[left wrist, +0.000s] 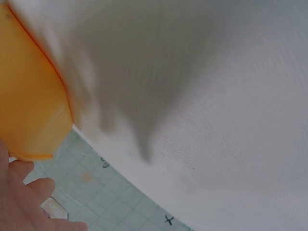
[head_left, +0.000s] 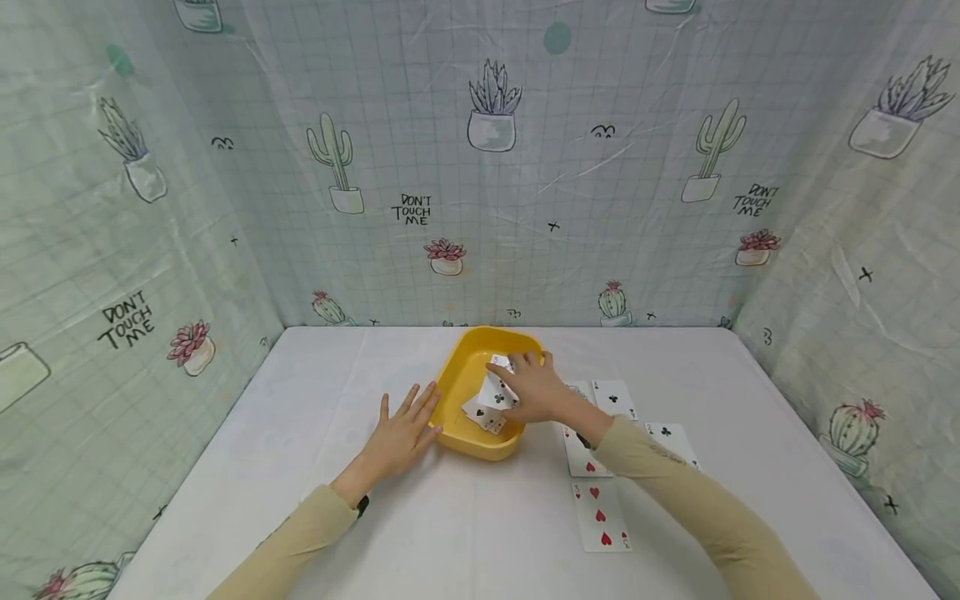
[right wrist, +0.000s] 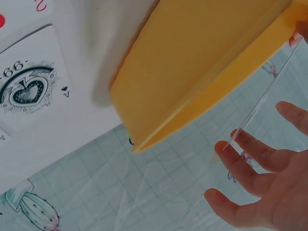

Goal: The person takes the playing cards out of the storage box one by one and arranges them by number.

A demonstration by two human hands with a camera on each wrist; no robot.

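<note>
A yellow plastic tray (head_left: 459, 375) stands on the table with several playing cards (head_left: 480, 412) lying loose inside. My left hand (head_left: 401, 437) has its fingers spread and fairly straight, the fingertips touching the tray's left side; the left wrist view shows this hand (left wrist: 29, 197) at the tray's end. Over the tray's right part, my right hand (head_left: 536, 392) holds a club playing card (head_left: 495, 390) between thumb and fingertips. In the right wrist view that card (right wrist: 262, 94) appears nearly edge-on, so its face is hidden there.
Face-up cards lie right of the tray: a three of hearts (head_left: 602, 518) nearest me, a two of hearts (head_left: 588, 462), an ace of clubs (head_left: 613, 397) and another club card (head_left: 672, 442), partly under the right forearm. An ace of spades (right wrist: 29, 86) lies beside the tray. Printed cloth walls surround the white table.
</note>
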